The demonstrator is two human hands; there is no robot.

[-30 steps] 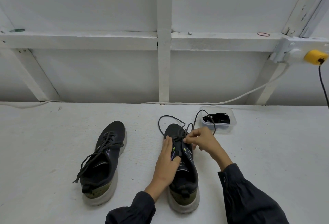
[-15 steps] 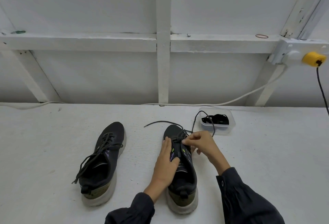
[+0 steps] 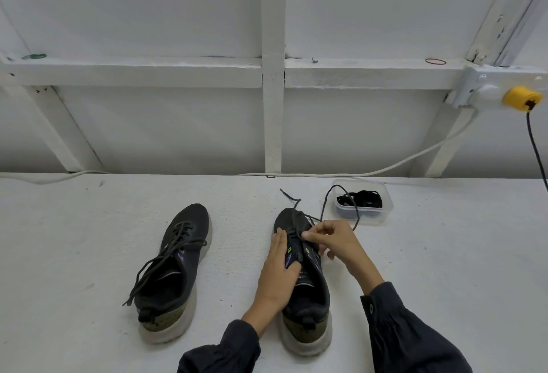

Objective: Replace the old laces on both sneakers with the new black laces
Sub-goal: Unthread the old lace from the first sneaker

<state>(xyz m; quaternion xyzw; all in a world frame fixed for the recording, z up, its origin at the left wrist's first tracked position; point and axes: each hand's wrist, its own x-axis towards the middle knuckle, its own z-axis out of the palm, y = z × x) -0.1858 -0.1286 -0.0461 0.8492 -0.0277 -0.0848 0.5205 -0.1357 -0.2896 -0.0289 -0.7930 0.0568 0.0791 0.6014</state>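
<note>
A white bench (image 3: 89, 239) with a rough top is seen, and two dark shoes are set on it with their toes turned to the wall: the left sneaker (image 3: 178, 269) and the right sneaker (image 3: 311, 292), with a gap left between them. A small clear tub (image 3: 387, 209) is placed near the toe of the right sneaker, on its right, and black laces (image 3: 363, 199) are kept inside it. The loose end of an old lace (image 3: 289, 196) is laid on the bench by that toe, and a white cable (image 3: 326, 174) is run along the far edge.
</note>
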